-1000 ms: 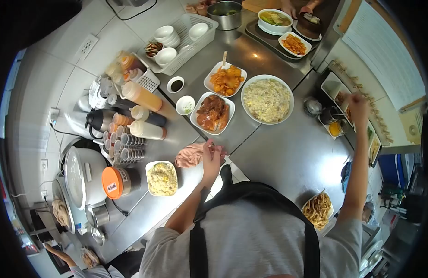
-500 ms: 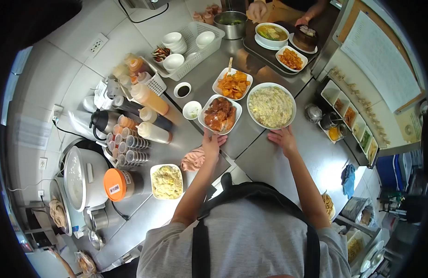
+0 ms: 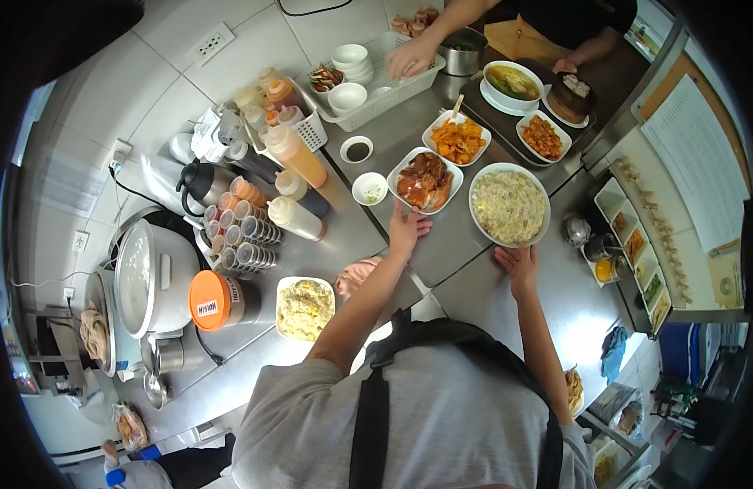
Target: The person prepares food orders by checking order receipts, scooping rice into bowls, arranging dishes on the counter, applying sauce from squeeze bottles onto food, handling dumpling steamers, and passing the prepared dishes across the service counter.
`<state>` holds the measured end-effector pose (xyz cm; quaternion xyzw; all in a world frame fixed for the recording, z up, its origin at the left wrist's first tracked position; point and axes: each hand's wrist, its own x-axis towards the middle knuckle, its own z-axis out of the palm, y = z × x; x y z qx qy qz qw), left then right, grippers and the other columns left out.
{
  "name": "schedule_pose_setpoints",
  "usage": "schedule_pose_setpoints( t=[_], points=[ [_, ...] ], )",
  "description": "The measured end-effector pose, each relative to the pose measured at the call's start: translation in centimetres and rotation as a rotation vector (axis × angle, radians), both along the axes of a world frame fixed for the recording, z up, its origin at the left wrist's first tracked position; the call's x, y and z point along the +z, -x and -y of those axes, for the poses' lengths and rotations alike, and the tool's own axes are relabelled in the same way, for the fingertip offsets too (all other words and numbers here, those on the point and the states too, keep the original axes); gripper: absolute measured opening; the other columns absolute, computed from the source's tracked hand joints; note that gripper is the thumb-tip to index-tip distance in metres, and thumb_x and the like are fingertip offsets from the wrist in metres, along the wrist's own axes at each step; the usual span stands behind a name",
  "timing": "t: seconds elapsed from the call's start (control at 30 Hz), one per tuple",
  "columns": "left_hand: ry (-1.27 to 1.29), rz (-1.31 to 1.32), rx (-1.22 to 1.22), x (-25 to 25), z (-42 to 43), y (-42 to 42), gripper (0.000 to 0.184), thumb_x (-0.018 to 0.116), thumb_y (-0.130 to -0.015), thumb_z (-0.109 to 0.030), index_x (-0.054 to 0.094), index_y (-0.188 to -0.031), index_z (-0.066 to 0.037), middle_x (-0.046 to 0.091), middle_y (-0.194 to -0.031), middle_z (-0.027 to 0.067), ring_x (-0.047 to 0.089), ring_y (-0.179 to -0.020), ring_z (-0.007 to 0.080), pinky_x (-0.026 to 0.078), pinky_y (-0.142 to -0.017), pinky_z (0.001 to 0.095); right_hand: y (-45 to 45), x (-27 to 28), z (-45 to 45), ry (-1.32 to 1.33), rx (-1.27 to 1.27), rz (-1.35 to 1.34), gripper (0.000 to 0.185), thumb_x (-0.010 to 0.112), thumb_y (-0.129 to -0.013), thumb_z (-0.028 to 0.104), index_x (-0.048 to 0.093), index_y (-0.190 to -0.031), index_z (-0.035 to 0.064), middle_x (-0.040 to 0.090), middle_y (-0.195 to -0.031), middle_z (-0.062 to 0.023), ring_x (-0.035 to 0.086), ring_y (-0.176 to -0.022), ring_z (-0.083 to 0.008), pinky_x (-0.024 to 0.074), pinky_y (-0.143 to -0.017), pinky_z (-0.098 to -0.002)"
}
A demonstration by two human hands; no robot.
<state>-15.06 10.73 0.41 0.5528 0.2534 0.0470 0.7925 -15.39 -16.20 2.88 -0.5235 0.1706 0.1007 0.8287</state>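
Note:
My left hand (image 3: 408,229) touches the near edge of a square white dish of brown glazed meat (image 3: 424,181), its fingers apart. At the near rim of a large round bowl of fried rice (image 3: 509,204) rests my right hand (image 3: 518,266), fingers spread. Behind the meat is a square dish of orange food (image 3: 456,140) with a clip on its rim. Two small bowls, one with dark sauce (image 3: 357,150) and one with chopped greens (image 3: 369,189), stand left of the meat.
A co-worker's hand (image 3: 411,58) is over the white basket (image 3: 378,104). The tray (image 3: 507,135) holds soup, a side dish and a dark pot. Squeeze bottles (image 3: 296,218), lidded cups, a hoisin tub (image 3: 216,300) and another rice dish (image 3: 305,309) stand left; topping trays (image 3: 635,246) are right.
My right hand came from the topping trays to the rice bowl; my left moved from the pink cloth to the meat dish. The co-worker's hand reached over the basket. The view shifted.

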Motion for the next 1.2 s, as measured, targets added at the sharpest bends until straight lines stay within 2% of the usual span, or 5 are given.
schedule_pose_setpoints(
  t=[0.3,0.53,0.77,1.07,1.2],
  points=[
    [-1.608,0.048,-0.477,4.1,-5.4,11.4,0.029,0.065,-0.077,-0.026,0.064,-0.1,-0.006,0.065,-0.086,0.0139,0.063,-0.074,0.0337,0.051,-0.07,0.0428,7.2,-2.4,-3.5,0.275,0.563,0.042,0.043,0.059,-0.092,0.025,0.05,-0.13,0.0079,0.067,-0.101,-0.0107,0.064,-0.082,-0.0162,0.0537,-0.075,-0.0318],
    [-1.195,0.113,-0.564,3.0,-8.9,12.6,0.017,0.062,-0.072,-0.012,0.069,-0.087,-0.008,0.065,-0.078,0.0177,0.064,-0.075,0.0362,0.05,-0.068,0.0427,7.1,0.0,-15.0,0.645,0.738,1.128,0.04,0.069,-0.081,0.013,0.058,-0.119,0.0078,0.059,-0.121,-0.0142,0.064,-0.094,-0.025,0.0526,-0.073,-0.0366],
    [-1.182,0.116,-0.653,5.2,-11.4,11.6,0.012,0.063,-0.075,-0.013,0.069,-0.084,-0.008,0.066,-0.079,0.0159,0.065,-0.075,0.0327,0.051,-0.07,0.0418,5.9,-1.1,-20.6,0.869,0.88,0.822,0.026,0.068,-0.077,0.028,0.066,-0.092,0.007,0.066,-0.089,-0.0166,0.063,-0.079,-0.036,0.0506,-0.071,-0.0433],
    [-1.345,0.436,-0.097,28.2,-13.5,2.0,0.018,0.057,-0.083,-0.009,0.067,-0.098,-0.008,0.067,-0.09,0.0146,0.063,-0.08,0.0319,0.049,-0.07,0.0397,2.9,1.7,-20.9,1.137,1.012,0.992,0.029,0.069,-0.077,0.033,0.069,-0.096,0.0112,0.068,-0.083,-0.0124,0.065,-0.076,-0.0303,0.0511,-0.069,-0.0393],
    [-1.248,0.653,-0.019,32.8,-13.3,2.1,0.022,0.054,-0.082,-0.001,0.066,-0.1,-0.005,0.064,-0.089,0.0141,0.061,-0.077,0.0293,0.047,-0.069,0.0368,-3.1,16.5,-21.2,1.036,1.053,0.897,0.031,0.068,-0.081,0.024,0.066,-0.104,0.0043,0.068,-0.088,-0.008,0.064,-0.082,-0.0153,0.05,-0.075,-0.029]
  ],
)
